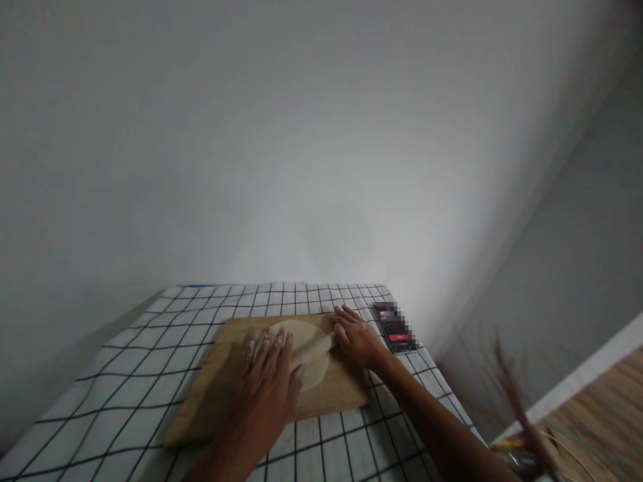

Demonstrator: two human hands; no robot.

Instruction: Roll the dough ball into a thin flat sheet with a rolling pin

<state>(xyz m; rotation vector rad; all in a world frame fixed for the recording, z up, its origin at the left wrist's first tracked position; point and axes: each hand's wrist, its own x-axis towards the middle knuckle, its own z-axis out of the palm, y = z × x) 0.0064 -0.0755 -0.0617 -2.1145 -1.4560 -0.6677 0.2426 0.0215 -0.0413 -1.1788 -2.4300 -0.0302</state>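
A thin, round sheet of pale dough (312, 376) lies on a wooden board (201, 402). Across it, between my hands, runs a pale rod-like shape that looks like a rolling pin (315, 349); its ends are covered by my hands. My left hand (271, 375) rests palm down at the dough's left side, its fingers stretched out and whitened as if with flour. At the board's right edge, my right hand (354, 336) reaches over the rod's far end with its fingers extended forward. What lies beneath both palms is hidden.
A white cloth with a dark grid (120, 375) covers the table. Right of the board lies a phone (396, 328), partly blurred out. A pale wall (321, 167) rises behind the table. Low at right, a blurred brown, stick-like object (517, 388) stands near the wooden floor (603, 408).
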